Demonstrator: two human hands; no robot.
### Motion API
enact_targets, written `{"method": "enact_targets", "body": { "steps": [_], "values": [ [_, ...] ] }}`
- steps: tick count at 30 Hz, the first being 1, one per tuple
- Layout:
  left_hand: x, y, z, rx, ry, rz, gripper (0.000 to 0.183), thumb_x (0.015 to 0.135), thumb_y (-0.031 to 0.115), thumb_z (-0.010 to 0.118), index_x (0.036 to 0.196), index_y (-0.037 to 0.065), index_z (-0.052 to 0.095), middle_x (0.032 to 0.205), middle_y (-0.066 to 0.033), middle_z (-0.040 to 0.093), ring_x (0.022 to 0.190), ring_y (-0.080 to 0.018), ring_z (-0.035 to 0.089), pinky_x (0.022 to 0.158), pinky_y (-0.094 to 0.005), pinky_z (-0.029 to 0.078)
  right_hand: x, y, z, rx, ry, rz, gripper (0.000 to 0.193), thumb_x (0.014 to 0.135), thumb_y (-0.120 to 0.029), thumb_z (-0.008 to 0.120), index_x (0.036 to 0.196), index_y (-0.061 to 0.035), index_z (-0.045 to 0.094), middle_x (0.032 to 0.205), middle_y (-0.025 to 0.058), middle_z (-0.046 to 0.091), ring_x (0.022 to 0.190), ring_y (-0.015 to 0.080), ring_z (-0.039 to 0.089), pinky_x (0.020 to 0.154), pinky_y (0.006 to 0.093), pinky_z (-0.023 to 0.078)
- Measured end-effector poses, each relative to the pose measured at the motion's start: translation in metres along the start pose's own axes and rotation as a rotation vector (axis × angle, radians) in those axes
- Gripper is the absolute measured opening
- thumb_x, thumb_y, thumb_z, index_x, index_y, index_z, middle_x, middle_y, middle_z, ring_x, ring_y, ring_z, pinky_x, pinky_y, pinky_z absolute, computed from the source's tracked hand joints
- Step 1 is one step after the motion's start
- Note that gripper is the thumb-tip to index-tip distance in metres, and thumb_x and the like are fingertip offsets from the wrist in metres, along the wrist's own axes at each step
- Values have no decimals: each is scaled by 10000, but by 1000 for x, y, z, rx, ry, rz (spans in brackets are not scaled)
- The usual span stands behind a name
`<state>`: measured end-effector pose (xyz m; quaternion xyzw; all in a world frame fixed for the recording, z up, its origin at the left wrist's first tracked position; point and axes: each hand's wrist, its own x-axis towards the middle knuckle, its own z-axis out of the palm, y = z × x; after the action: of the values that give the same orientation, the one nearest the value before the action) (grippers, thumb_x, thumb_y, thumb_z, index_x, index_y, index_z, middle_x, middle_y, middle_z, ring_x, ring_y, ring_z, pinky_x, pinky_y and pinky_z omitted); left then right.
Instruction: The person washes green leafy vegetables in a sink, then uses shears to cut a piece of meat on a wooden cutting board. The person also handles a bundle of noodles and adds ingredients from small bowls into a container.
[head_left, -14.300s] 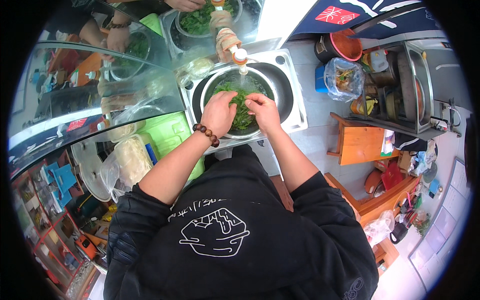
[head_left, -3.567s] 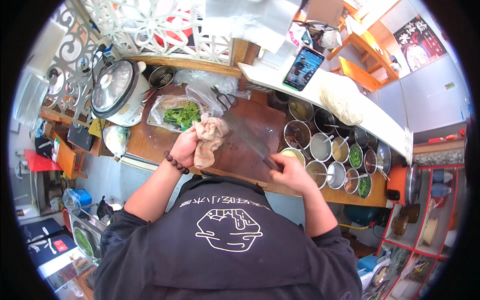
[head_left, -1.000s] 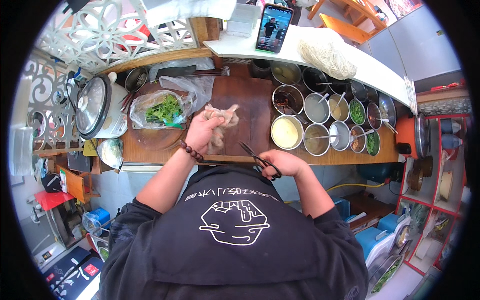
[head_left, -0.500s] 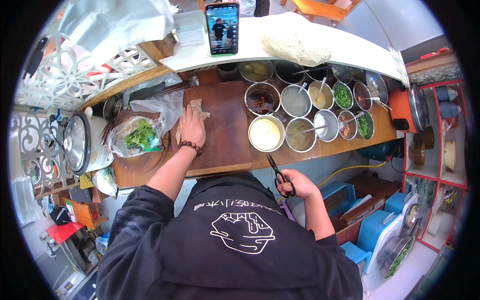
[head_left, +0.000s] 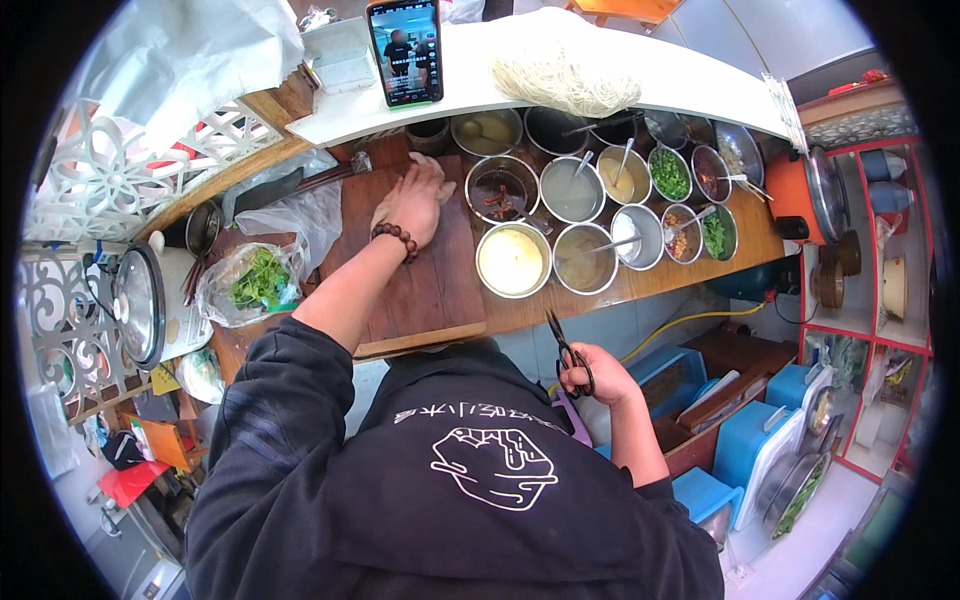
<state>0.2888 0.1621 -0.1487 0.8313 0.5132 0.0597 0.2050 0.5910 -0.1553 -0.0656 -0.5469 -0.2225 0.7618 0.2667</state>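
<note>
The left hand [head_left: 412, 208] lies flat, fingers stretched out, over a crumpled, pale beige cloth [head_left: 447, 189] on the far part of the reddish-brown board [head_left: 425, 295], covering most of it. The right hand [head_left: 606, 380] is closed around the looped handles of slim, all-black scissors [head_left: 560, 345], their narrow blades pointing forward beside the front edge of the wooden counter [head_left: 519, 313].

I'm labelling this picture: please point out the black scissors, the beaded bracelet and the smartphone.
Black scissors [head_left: 561, 346]: head view, near the pivot.
Beaded bracelet [head_left: 396, 233]: head view, on its beads.
Smartphone [head_left: 405, 55]: head view, on its screen.
</note>
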Motion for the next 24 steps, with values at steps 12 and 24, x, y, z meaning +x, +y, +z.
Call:
{"method": "enact_targets", "body": {
  "steps": [12,24],
  "values": [
    [-67,11,27,-169,-81,300,535,898,-22,451,1395,81,622,1593,-127,487,1540,-386,321,1261,-569,240,18,-22,16,-36,-18,-40,152,779,-45,694,843,-56,557,685,46,608,609,143,575,561,279,430],
    [-197,21,28,-194,-388,550,554,874,0,533,1407,120,622,1594,-120,485,1520,-376,361,1242,-599,259,34,-18,31,-95,5,2,152,758,-71,704,822,-61,566,677,40,611,600,142,566,558,280,428]
  ]
}}
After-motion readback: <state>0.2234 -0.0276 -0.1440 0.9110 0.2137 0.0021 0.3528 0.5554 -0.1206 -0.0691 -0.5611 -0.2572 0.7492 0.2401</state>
